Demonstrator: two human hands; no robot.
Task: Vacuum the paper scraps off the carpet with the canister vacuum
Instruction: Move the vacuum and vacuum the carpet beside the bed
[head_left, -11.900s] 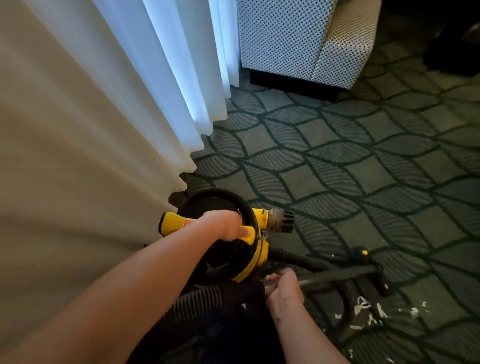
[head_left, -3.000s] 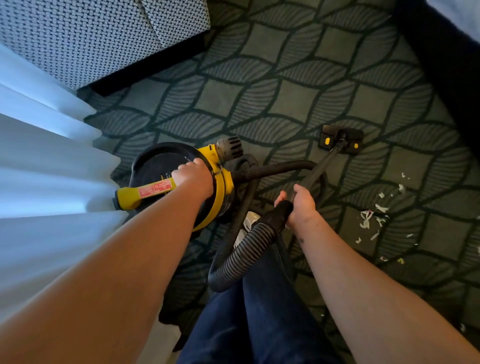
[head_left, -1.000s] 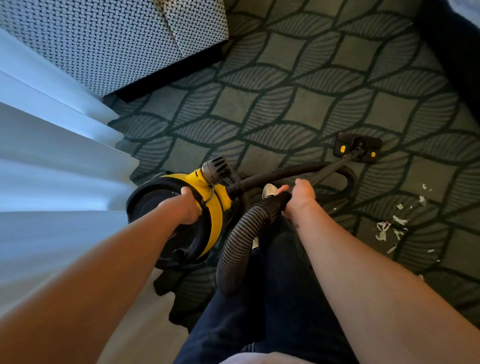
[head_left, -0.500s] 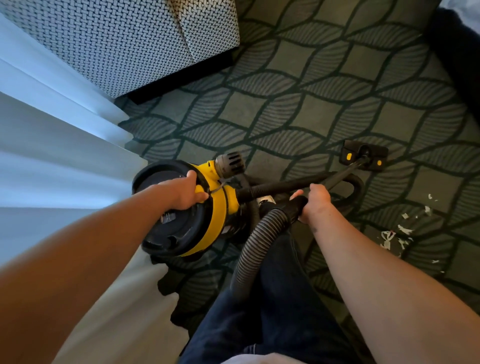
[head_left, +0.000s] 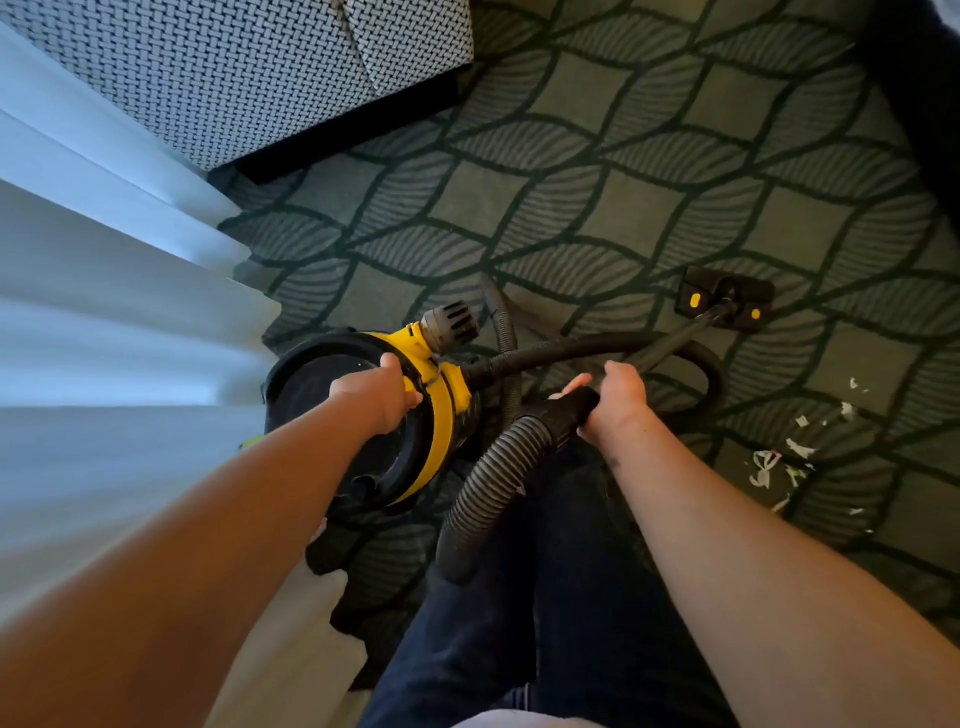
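The yellow-and-black plastic canister vacuum (head_left: 448, 415) has swung round over the past three seconds, and the long yellow grip with the red label that showed then is now out of sight beneath the person's left hand (head_left: 382, 392). That hand's fingers curl tightly over the top of the canister at its yellow rim. Whether the canister's base rests on the floor cannot be told. The right hand (head_left: 616, 401) is wrapped round the black cuff where the ribbed grey plastic hose (head_left: 491, 480) meets the slim black wand (head_left: 675, 336), thumb on top. The wand runs forward to the flat black floor nozzle with two yellow buttons (head_left: 724, 297), which lies on the grey-green leaf-patterned carpet (head_left: 571, 208). The torn white paper scraps (head_left: 769, 465) lie scattered on the carpet to the right of the person, well apart from the nozzle. A pleated white curtain (head_left: 104, 312) hangs at left, beside a black-and-white woven-pattern upholstered seat (head_left: 234, 67). A dark blue trouser leg (head_left: 545, 623) shows below.
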